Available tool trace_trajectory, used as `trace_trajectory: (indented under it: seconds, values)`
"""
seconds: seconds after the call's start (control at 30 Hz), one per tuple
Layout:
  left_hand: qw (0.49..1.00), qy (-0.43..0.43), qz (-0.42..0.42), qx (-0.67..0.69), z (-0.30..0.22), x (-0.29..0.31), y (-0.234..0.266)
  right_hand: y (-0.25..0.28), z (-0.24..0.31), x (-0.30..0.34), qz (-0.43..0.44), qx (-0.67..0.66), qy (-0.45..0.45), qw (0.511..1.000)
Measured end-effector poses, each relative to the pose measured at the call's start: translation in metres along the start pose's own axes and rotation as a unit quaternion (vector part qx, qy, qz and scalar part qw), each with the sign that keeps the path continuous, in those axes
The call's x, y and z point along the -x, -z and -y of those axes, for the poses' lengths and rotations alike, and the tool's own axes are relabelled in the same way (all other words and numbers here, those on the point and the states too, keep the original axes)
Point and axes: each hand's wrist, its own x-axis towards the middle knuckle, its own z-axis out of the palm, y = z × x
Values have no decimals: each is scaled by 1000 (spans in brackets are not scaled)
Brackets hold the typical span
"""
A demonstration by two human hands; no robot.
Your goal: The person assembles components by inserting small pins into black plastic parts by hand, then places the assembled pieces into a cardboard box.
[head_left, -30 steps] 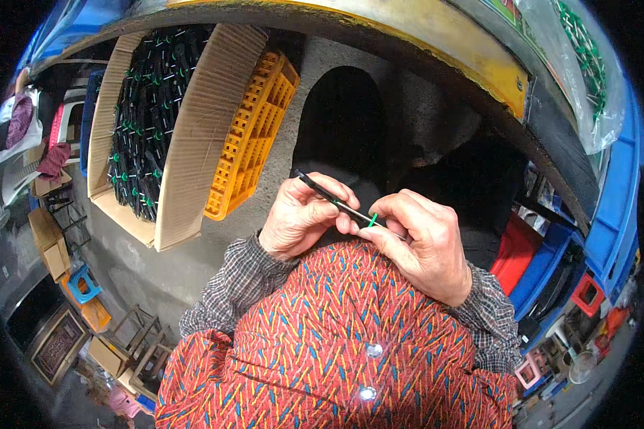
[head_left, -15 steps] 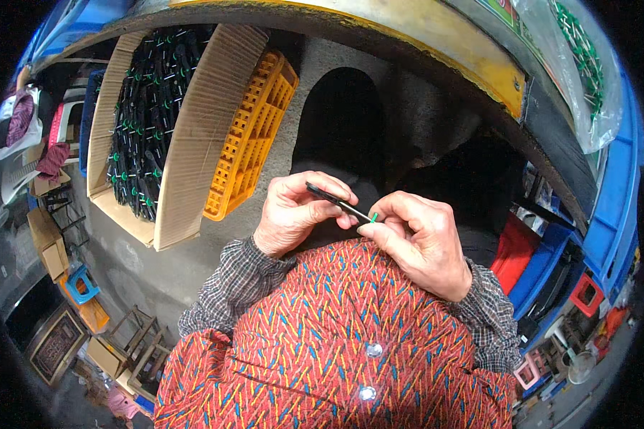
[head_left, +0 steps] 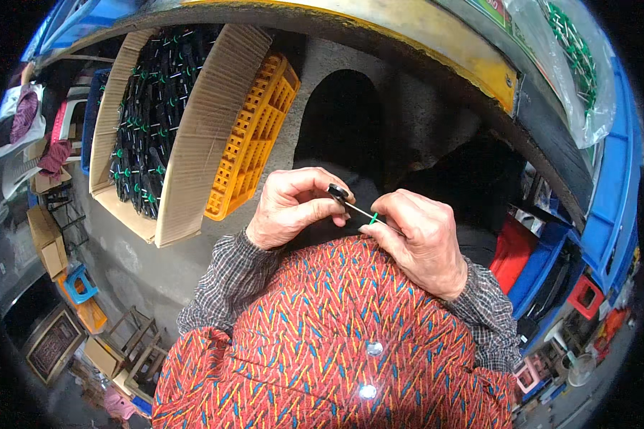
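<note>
- The left hand (head_left: 290,207) is pinching a small black piece (head_left: 338,191) between thumb and forefinger, the tips nearly meeting around it.
- The right hand (head_left: 426,239) is gripping a thin metal rod (head_left: 358,210) by its green fitting (head_left: 373,218), thumb and forefinger pressing close together.
- The rod is slanting from the black piece down to the right fingertips, just above the upper edge of the red patterned apron (head_left: 322,322).
- Off to the left, a cardboard box (head_left: 207,121) is holding packed black parts (head_left: 154,121) with green and silvery bits; a yellow crate (head_left: 254,136) is standing just beside it.
- At upper right, a clear plastic bag (head_left: 601,129) is holding green and pale pieces (head_left: 579,53).
</note>
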Motion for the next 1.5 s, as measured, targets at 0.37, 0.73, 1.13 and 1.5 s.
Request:
trace_trajectory:
  seconds: [0.37,0.73,1.13,1.5]
  values:
    - [995,-40,-1,-88,-4,0,-3,1,-6,3,34,-162,-138,977]
    - [984,-49,-2,-174,-3,0,-4,4,-4,2,32,2,-34,999]
    - [985,-19,6,-169,0,-2,-9,-3,-9,3,3,121,46,992]
    - [968,-55,-1,-246,7,-2,-11,-4,-10,3,-6,137,59,989]
